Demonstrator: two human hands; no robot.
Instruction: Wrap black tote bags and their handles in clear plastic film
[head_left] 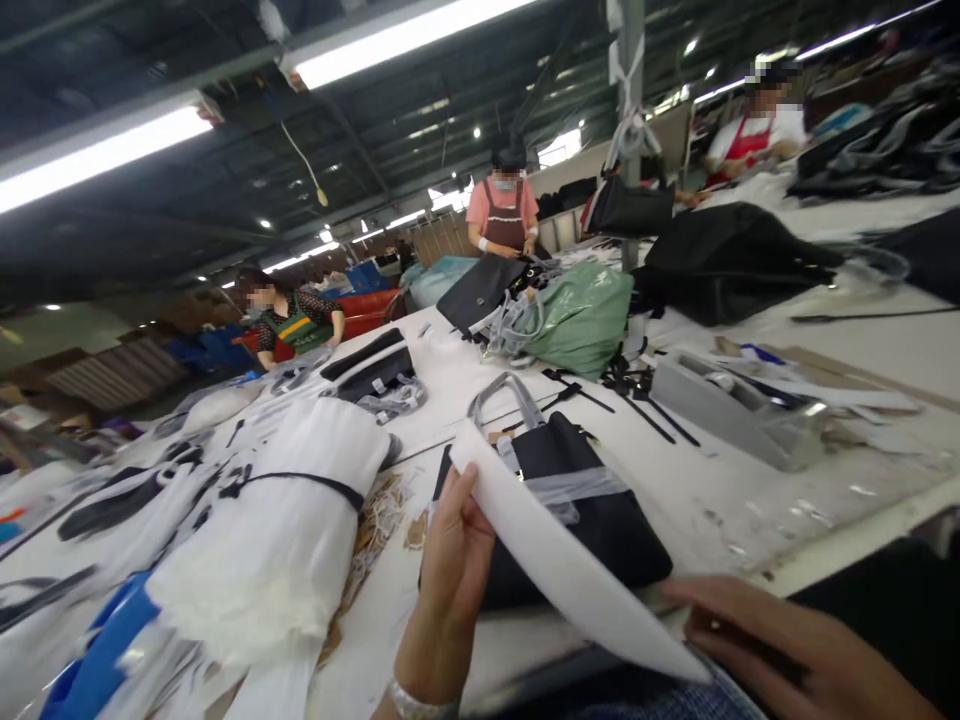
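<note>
My left hand pinches the upper end of a long white strip of soft, foam-like sheet, thumb on its edge. The strip slants down to the right across a black handbag. That bag lies on the table, with clear wrap around its upraised handle and a translucent band across its body. At lower right, my right hand is beside the strip's lower end, fingers stretched out and slightly apart, a little blurred. I see nothing gripped in it.
A tied stack of white sheets stands at left. A grey tape dispenser, black straps and a green plastic bag lie beyond the handbag. More black bags are at right. Several co-workers are across the tables.
</note>
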